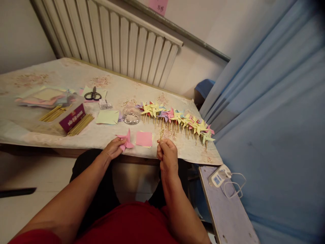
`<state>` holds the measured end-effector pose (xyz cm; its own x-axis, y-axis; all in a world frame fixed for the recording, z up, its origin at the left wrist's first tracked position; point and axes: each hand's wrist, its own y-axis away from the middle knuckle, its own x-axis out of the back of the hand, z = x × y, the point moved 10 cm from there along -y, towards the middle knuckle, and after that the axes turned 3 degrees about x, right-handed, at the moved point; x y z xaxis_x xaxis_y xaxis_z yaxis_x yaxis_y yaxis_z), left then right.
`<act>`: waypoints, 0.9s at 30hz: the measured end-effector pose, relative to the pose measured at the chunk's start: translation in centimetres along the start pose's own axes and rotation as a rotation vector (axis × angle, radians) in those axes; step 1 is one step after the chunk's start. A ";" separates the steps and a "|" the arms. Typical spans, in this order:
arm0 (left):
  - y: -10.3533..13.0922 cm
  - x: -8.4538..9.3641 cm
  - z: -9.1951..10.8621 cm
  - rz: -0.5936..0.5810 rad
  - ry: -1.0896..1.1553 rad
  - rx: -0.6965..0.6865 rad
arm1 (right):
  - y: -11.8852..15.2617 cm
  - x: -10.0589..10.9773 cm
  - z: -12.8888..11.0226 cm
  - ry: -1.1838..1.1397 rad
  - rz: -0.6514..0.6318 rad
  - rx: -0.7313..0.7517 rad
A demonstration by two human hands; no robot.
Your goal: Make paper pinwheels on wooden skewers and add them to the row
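The left hand's (114, 148) pinch risked creasing the pink folded-paper pinwheel (126, 140); at three o'clock, the right hand (168, 154) curled closed, contents unclear.

The pink pinwheel (128, 139) at the near middle was of matt paper. On the left, the loose sticks (80, 125) looked like smooth wood; the round box (131, 110) seemed clear, glossy plastic; the right curtain (274, 101) was matt cloth.

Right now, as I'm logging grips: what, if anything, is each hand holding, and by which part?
The left hand holds the pink pinwheel by its left side. The right hand is closed; whether it holds anything cannot be told.
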<state>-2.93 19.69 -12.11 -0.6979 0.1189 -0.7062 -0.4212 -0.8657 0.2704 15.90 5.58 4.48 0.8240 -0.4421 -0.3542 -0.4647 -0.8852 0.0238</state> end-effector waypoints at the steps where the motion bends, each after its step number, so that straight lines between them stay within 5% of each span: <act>1: 0.0 0.0 0.0 0.001 0.001 0.000 | 0.0 -0.1 0.1 -0.002 -0.007 -0.002; 27: -0.2 0.2 -0.2 -0.015 0.012 -0.002 | 0.0 0.2 0.7 0.022 -0.011 -0.022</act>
<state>-2.90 19.76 -12.43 -0.6849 0.1262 -0.7177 -0.4302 -0.8649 0.2585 15.83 5.58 3.78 0.8361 -0.4351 -0.3342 -0.4483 -0.8930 0.0410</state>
